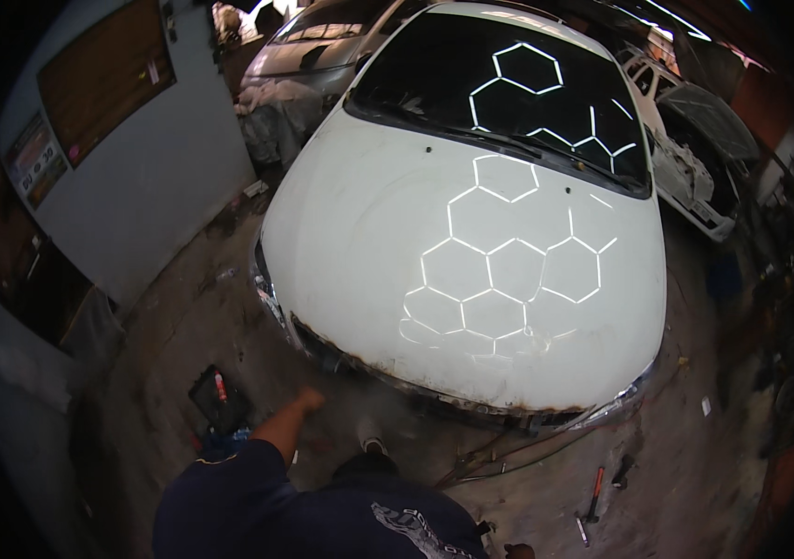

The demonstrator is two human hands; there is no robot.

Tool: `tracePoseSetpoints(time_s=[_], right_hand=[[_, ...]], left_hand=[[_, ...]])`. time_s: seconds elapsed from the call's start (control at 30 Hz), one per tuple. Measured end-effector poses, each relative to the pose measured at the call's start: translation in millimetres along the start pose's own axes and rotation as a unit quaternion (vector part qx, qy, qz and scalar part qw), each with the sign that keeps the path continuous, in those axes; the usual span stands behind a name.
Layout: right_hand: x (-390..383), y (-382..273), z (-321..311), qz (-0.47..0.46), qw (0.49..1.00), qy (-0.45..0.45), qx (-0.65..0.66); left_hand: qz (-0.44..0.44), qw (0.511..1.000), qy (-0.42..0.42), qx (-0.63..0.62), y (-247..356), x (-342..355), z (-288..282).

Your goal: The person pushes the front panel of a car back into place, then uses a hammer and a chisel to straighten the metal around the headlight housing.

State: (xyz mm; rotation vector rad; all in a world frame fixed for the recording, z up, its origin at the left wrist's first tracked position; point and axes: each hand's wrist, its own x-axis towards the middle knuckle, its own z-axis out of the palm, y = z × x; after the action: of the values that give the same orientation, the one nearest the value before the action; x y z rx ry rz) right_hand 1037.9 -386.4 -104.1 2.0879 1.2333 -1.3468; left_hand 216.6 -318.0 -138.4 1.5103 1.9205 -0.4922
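Note:
A white car hood [350, 242] fills the middle, with bright hexagonal light reflections across it and brown rust or chipping along its front edge. My left hand [308, 400] hangs low in front of the hood's left front corner, apart from it. Its fingers are too small and dark to read. Only a dark bit of my right hand [519, 552] shows at the bottom edge, beside my body, and its fingers are hidden. Neither hand visibly touches the car. The dark windshield [415, 74] lies beyond the hood and mirrors the same hexagons.
On the floor, an open black case [203, 395] holding a red item lies left; a hammer [596, 494] with an orange-red handle and a black tool [622, 471] lie right. Hoses [518, 460] run before the bumper. A silver car [313, 56] and a partly dismantled car [695, 177] stand behind.

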Motion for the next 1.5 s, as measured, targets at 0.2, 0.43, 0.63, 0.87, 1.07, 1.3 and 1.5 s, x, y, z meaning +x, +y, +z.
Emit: tracePoseSetpoints(time_s=[0.2, 0.43, 0.63, 0.87, 1.07, 1.3, 1.5], right_hand=[[-18, 48, 85, 0.016, 0.989, -0.028, 0.146], [33, 48, 91, -0.298, 0.895, 0.121, -0.308], [9, 94, 114, -0.158, 0.969, 0.156, -0.109], [-53, 99, 134, 0.075, 0.987, 0.067, 0.129], [-60, 84, 145, 0.029, 0.992, 0.070, 0.097], [-70, 47, 154, -0.061, 0.981, 0.185, 0.021], [-119, 17, 168, 0.070, 0.940, 0.214, 0.255]], left_hand=[[-0.038, 0.998, 0.052, -0.007, -10, -52, -26], [0.081, 0.985, 0.126, -0.089, 48, -103, -46], [0.061, 0.991, -0.088, -0.084, 103, -103, -76], [0.058, 0.989, -0.011, -0.138, 123, -125, -124], [0.217, 0.974, 0.072, 0.001, 162, -93, -147], [0.361, 0.930, 0.058, 0.048, 275, -47, -190], [0.492, 0.859, 0.136, 0.031, 396, -47, -245]])
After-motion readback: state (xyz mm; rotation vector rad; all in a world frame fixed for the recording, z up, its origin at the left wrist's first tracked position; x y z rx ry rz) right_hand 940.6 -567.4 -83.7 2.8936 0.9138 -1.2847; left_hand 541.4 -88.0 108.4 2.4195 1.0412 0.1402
